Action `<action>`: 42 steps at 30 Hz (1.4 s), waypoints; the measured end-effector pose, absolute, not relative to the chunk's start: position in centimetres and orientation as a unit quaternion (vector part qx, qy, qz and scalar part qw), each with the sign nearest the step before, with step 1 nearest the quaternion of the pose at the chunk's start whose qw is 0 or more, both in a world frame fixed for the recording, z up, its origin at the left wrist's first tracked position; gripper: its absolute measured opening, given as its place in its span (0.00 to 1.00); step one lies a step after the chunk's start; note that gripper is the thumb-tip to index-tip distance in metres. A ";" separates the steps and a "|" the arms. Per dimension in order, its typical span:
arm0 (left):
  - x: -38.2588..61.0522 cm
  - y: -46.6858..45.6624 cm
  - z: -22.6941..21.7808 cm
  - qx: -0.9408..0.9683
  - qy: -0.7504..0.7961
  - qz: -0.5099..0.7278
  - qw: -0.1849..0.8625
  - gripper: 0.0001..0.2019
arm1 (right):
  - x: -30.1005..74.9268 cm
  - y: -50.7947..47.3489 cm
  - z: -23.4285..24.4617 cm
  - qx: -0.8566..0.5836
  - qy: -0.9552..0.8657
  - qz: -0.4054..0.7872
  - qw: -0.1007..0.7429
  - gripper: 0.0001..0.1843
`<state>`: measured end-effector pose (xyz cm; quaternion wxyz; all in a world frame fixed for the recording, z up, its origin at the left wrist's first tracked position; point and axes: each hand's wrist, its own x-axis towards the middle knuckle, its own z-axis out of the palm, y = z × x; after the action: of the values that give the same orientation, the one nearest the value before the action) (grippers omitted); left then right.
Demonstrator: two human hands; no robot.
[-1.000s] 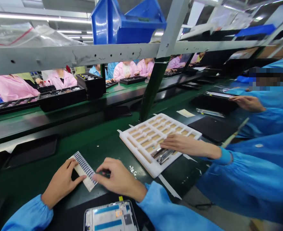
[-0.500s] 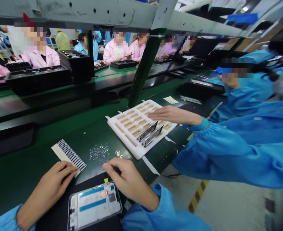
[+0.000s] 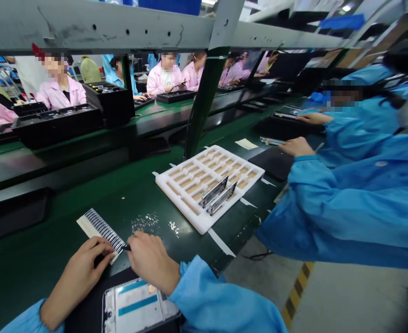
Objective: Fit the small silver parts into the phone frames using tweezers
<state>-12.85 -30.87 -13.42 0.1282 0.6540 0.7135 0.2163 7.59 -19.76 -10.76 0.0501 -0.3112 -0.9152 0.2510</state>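
Observation:
My left hand (image 3: 86, 263) pinches the lower end of a pale backing sheet (image 3: 90, 226) lined with several thin black-and-white strips. Closed around a dark slim tool (image 3: 126, 247), my right hand (image 3: 153, 259) is at the sheet's right edge; only the tool's tip shows, so its kind is unclear. Beneath my right wrist a phone frame (image 3: 134, 310) with blue strips across its silvery inside lies on a black mat (image 3: 82, 307). My right hand and sleeve cover its upper right part.
Small clear bits (image 3: 146, 222) and white scraps (image 3: 173, 229) are scattered on the green bench (image 3: 61, 199). A white slotted tray (image 3: 181, 196) holds two upright phone frames (image 3: 221, 196). At right, a co-worker's hand (image 3: 297, 147) touches another frame (image 3: 271, 141). A metal beam (image 3: 148, 30) crosses above.
My right hand has moved left from beside the phone frame's top to the strip sheet. The co-worker's hand has gone from over the white tray to a frame farther back.

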 end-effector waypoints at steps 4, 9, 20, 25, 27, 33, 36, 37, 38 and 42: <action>-12.5 -30.9 -13.5 0.652 0.713 0.223 0.134 0.12 | 7.3 -19.6 -11.0 -0.320 -0.910 0.259 0.053 0.10; -11.2 -30.9 -13.3 0.651 0.716 0.222 0.120 0.12 | 7.3 -19.2 -11.1 -0.307 -0.908 0.278 0.064 0.08; -9.5 -31.6 -11.7 0.618 0.750 0.207 0.112 0.14 | 9.1 -18.7 -10.2 -0.293 -0.893 0.325 0.110 0.10; -8.6 -33.2 -11.0 0.634 0.729 0.232 0.112 0.15 | 12.0 -18.4 -9.8 -0.288 -0.866 0.367 0.181 0.09; -7.7 -33.6 -10.3 0.621 0.726 0.277 0.100 0.15 | 13.3 -19.0 -9.6 -0.271 -0.832 0.417 0.244 0.09; -4.5 -34.0 -9.2 0.512 0.694 0.435 0.259 0.16 | 14.9 -23.2 -9.4 -0.249 -0.724 0.543 0.345 0.06; -3.9 -34.4 -9.8 0.518 0.696 0.422 0.264 0.17 | 15.0 -24.4 -9.6 -0.253 -0.700 0.548 0.382 0.06; -3.9 -34.6 -10.1 0.526 0.697 0.413 0.257 0.17 | 15.1 -24.4 -9.8 -0.258 -0.699 0.547 0.382 0.07; -4.0 -34.7 -10.4 0.537 0.701 0.400 0.246 0.16 | 15.3 -24.3 -9.9 -0.262 -0.703 0.544 0.376 0.07; -4.6 -35.4 -11.3 0.635 0.696 0.321 0.101 0.12 | 17.0 -22.8 -11.1 -0.258 -0.802 0.434 0.319 0.10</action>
<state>-4.63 -35.40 -11.27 0.1006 0.6348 0.6955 0.3213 17.02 -22.81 -11.05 0.3192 -0.2585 -0.8018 0.4341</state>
